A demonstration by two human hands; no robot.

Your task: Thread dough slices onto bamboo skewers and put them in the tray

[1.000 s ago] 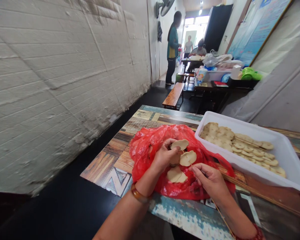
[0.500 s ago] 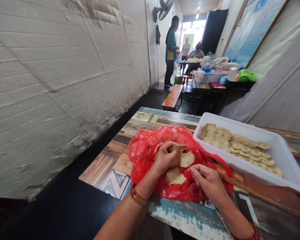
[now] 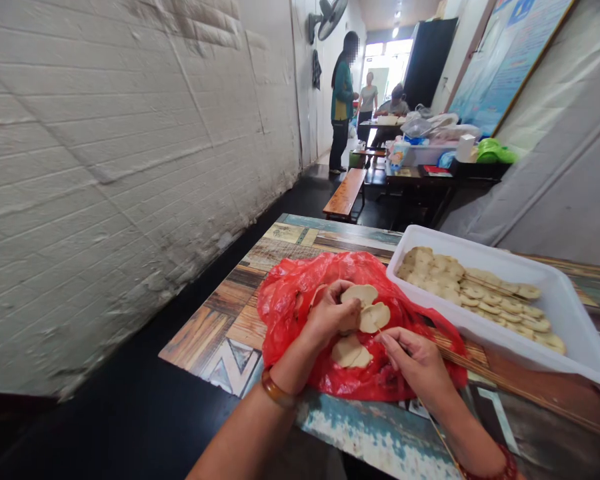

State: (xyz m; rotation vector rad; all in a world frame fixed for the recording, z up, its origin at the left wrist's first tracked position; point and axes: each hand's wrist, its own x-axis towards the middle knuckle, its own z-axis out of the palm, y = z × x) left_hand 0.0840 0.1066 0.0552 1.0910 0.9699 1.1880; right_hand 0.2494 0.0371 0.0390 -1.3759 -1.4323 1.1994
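Note:
Over a crumpled red plastic bag (image 3: 285, 287), my left hand (image 3: 330, 315) is closed on a pale, flat, roundish slice (image 3: 363, 294) pinched by its edge. My right hand (image 3: 414, 360) grips a thin bamboo skewer (image 3: 439, 432), whose lower length runs back under the wrist. At the skewer's upper end sits another pale slice (image 3: 375, 317), close to the left fingertips; the tip itself is hidden. A few more loose slices (image 3: 351, 353) lie on the bag, below the left hand.
A white plastic tub (image 3: 587, 347) at right holds rows of skewered slices (image 3: 505, 310). Several bare skewers (image 3: 525, 388) lie on the patterned table (image 3: 230, 313) beside it. Beyond are a wooden bench (image 3: 346, 192), a cluttered table (image 3: 405, 172) and three people, one standing (image 3: 341, 100) by the wall.
The slice in my left hand has tilted from nearly edge-on to showing its flat face. My right hand has hardly moved. A person in the background has shifted slightly left.

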